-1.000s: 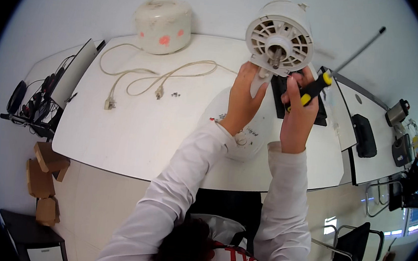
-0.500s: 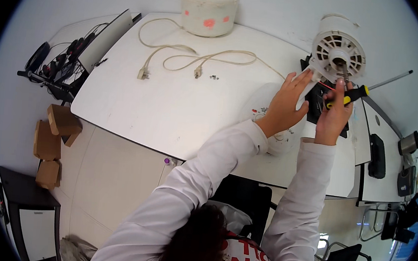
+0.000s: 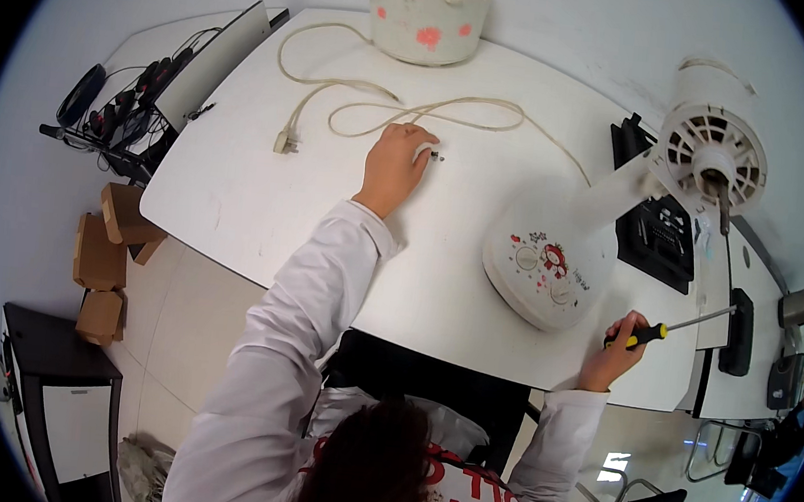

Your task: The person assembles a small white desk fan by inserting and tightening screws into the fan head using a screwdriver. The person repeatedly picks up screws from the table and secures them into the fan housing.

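My right hand [image 3: 611,355] is wrapped round a screwdriver [image 3: 648,337] with a black and yellow handle, low beside the fan's base; its long shaft points to the right. My left hand [image 3: 395,166] rests on the white table, fingers curled and thumb a little apart from the index finger. Right at those fingertips lie several small screws [image 3: 437,157], partly hidden. An electric fan without blades stands between my hands and to the right: a round printed base [image 3: 553,274], a white neck [image 3: 613,188] and a slotted motor housing [image 3: 713,159] with a bare shaft.
A lidded rice cooker [image 3: 429,19] with pink flowers stands at the far edge. Pale power cords [image 3: 340,83] with a plug [image 3: 283,142] loop across the table [image 3: 262,210]. Behind the fan lies a black tool case [image 3: 659,240]. Cardboard boxes [image 3: 101,253] sit on the floor left.
My left hand has left the fan and moved left to the screws. My right hand has drawn back toward me from the motor, keeping the screwdriver. The fan now stands more upright.
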### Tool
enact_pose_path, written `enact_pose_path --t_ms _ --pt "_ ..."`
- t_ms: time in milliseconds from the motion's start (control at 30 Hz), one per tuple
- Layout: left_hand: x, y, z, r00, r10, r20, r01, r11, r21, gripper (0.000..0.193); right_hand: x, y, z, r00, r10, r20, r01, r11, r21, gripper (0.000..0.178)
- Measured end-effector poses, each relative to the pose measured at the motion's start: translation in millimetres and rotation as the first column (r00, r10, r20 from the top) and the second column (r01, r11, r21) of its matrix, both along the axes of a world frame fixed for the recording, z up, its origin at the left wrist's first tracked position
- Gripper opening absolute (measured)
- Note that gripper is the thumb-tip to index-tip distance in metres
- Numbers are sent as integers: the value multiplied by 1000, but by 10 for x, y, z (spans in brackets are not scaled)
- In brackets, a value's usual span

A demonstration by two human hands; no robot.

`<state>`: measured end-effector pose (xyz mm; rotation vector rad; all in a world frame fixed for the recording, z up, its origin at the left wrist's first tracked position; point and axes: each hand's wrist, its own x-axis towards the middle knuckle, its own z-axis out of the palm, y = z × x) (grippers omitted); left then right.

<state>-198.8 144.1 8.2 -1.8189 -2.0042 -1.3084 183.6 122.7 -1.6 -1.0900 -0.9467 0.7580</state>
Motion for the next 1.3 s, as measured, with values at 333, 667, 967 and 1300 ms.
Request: enact_pose_path --t_ms 333,667,967,1300 --pt "83 108 -160 983 -82 -164 76 996 -44 19 34 73 -9 991 -84 -105 70 989 -131 14" --pt "32 201 -252 992 -55 -110 46 996 -75 13 18 99 -1 994 -70 -86 52 978 -202 14" --pt "7 155 -103 990 111 -83 -120 986 -111 21 10 92 18 994 -76 -84 57 975 -216 14" --pt "47 188 -154 978 167 -123 -182 975 -129 8 10 102 27 993 -81 -89 60 975 -215 15"
